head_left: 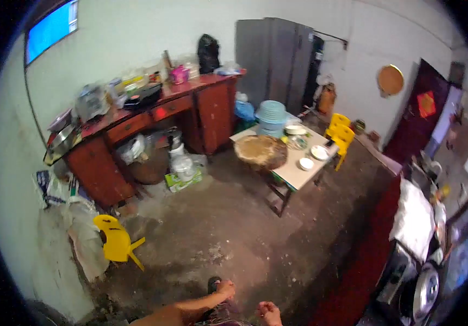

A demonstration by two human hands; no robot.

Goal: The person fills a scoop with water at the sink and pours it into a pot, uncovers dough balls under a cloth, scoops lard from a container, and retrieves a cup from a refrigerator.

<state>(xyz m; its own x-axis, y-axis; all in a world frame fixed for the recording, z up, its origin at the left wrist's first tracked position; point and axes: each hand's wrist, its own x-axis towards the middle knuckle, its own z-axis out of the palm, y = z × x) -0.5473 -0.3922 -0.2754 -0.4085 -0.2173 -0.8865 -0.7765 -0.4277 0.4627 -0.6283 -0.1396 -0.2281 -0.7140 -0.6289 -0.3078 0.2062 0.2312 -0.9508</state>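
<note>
At the bottom of the head view my left hand hangs over the floor, its fingers loosely curled in. A dark shoe shows just beside it. My right hand, lower and further right, also has curled fingers, and I see nothing in it. Neither hand touches any furniture. Ahead, a light table bears a thick round wooden chopping block, a stack of blue baskets, a white bowl and plates.
A red-brown desk loaded with pots and bags runs along the left wall. Yellow chairs stand at the lower left and behind the table. Grey cabinets rise at the back. On the right are a white sack and a round metal lid.
</note>
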